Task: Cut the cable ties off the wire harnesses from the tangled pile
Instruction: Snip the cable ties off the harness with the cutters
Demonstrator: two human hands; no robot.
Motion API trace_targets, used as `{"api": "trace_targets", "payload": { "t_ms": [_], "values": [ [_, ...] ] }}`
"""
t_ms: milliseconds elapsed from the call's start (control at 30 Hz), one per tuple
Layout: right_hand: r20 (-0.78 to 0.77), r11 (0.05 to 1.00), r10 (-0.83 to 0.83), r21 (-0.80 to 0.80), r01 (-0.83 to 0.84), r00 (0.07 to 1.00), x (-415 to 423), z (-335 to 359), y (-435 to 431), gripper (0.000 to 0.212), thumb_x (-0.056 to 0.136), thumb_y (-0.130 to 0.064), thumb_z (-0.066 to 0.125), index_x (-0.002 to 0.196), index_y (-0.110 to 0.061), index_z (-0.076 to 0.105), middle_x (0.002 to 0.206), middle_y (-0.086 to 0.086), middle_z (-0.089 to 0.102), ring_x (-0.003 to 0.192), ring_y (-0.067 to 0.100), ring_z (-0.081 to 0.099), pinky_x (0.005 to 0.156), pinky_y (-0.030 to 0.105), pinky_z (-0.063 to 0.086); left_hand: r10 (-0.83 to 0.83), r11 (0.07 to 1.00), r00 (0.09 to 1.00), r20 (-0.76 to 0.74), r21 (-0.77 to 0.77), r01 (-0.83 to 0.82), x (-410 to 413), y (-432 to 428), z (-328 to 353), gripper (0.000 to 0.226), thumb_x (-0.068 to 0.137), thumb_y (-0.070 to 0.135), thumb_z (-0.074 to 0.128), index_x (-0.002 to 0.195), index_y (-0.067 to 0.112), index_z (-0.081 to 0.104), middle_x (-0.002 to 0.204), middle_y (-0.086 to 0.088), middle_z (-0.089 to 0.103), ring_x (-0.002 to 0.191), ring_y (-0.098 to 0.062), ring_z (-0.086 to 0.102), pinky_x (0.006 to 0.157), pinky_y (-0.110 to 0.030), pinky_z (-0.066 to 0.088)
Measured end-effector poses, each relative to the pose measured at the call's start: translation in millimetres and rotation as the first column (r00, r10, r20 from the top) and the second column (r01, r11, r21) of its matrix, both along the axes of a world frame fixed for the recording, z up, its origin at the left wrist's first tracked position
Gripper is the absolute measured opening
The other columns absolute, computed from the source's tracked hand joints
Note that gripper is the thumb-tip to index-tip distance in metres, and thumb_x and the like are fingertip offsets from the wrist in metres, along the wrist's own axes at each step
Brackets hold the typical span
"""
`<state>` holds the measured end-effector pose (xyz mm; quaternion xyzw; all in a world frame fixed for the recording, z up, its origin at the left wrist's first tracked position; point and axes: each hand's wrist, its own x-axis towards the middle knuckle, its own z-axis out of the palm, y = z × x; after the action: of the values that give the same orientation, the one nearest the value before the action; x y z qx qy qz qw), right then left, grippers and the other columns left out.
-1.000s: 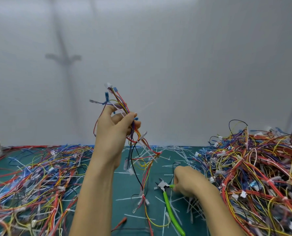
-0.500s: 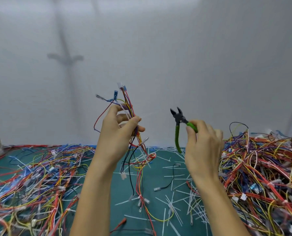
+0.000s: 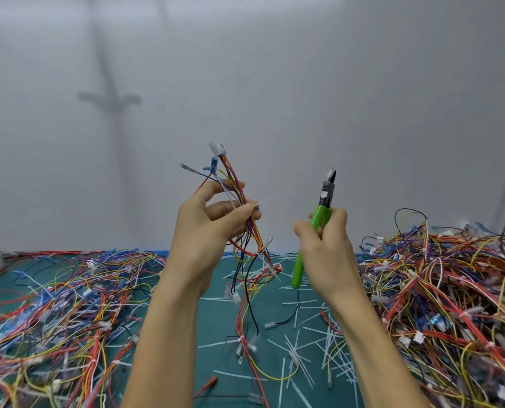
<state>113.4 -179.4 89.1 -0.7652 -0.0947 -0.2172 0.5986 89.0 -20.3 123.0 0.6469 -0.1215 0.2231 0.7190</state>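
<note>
While the left hand (image 3: 213,228) holds one wire harness (image 3: 233,184) up above the table (image 3: 215,319), the right hand (image 3: 326,245) holds green-handled cutters (image 3: 326,198) upright just beside it, not touching.

Thumb and curled fingers pinch the harness at mid-length; its connectors stand above the fist and the rest hangs limp toward the table. The right hand's fingers wrap the cutters' handles, and I cannot tell how far the blades are parted. The wires look light and floppy, so they would likely swing away from a blade; gripping close beside the cable tie (image 3: 270,200), whose pale stiff tail juts out past the thumb, should steady it. The tangled pile (image 3: 451,290) lies to the right, loose wires (image 3: 62,304) to the left, white offcuts (image 3: 304,348) between.
</note>
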Motion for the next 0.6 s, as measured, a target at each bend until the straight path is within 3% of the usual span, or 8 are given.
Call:
{"api": "trace_targets", "payload": {
  "t_ms": [67,167,267,400,500,600],
  "values": [
    [0.026,0.996,0.084,0.011,-0.084,0.996,2,3,-3,0.007,0.097,-0.03,0.048,0.103,-0.031,0.045,0.092,-0.003,0.055,0.087,0.017,0.054,0.072,0.033,0.043,-0.009,1.0,1.0,0.002,-0.006,0.009,0,0,0,0.028,0.086,0.0,0.068,0.11,0.013,0.063,0.086,-0.01,0.077,0.084,-0.021,0.075,0.079,-0.029,0.059],
    [-0.006,0.981,0.175,-0.081,-0.174,0.985,4,6,-7,0.017,0.099,-0.025,0.046,0.109,-0.036,0.053,0.094,0.001,0.064,0.09,0.02,0.061,0.085,0.043,0.05,0.002,1.0,1.0,0.012,0.007,-0.002,-1,-1,0,0.028,0.085,0.002,0.069,0.11,0.012,0.062,0.085,-0.009,0.077,0.083,-0.02,0.075,0.075,-0.026,0.06],
    [0.001,0.97,0.201,-0.139,-0.199,0.98,3,5,-10,0.012,0.097,-0.029,0.051,0.099,-0.03,0.062,0.083,-0.005,0.069,0.077,0.012,0.067,0.078,0.044,0.056,0.024,1.0,1.0,0.017,0.011,-0.024,0,-2,0,0.026,0.086,0.003,0.069,0.111,0.011,0.061,0.086,-0.007,0.077,0.083,-0.019,0.075,0.076,-0.03,0.059],
    [-0.072,0.938,0.317,-0.122,-0.324,0.946,-1,5,-12,0.054,0.082,-0.07,0.041,0.09,-0.023,0.067,0.075,-0.001,0.07,0.064,0.015,0.069,0.061,0.036,0.057,0.033,0.998,0.999,0.027,-0.062,-0.031,1,1,1,0.028,0.087,0.001,0.067,0.114,0.005,0.059,0.088,-0.007,0.077,0.086,-0.019,0.075,0.076,-0.031,0.059],
    [-0.054,0.942,0.289,-0.164,-0.294,0.956,-1,4,-13,0.056,0.082,-0.067,0.036,0.086,-0.02,0.067,0.072,0.003,0.07,0.061,0.017,0.068,0.06,0.041,0.057,0.026,0.992,0.999,0.036,-0.122,-0.022,0,3,1,0.026,0.088,0.001,0.066,0.113,0.003,0.059,0.089,-0.007,0.077,0.084,-0.018,0.075,0.065,-0.021,0.057],
    [-0.05,0.95,0.24,-0.196,-0.245,0.97,1,2,-15,0.051,0.09,-0.06,0.036,0.085,-0.019,0.067,0.071,0.002,0.07,0.06,0.016,0.068,0.062,0.045,0.058,0.028,0.988,0.999,0.038,-0.155,-0.022,-1,3,2,0.024,0.089,0.002,0.065,0.112,0.003,0.059,0.089,-0.007,0.077,0.084,-0.019,0.075,0.065,-0.018,0.055]
  ]
}}
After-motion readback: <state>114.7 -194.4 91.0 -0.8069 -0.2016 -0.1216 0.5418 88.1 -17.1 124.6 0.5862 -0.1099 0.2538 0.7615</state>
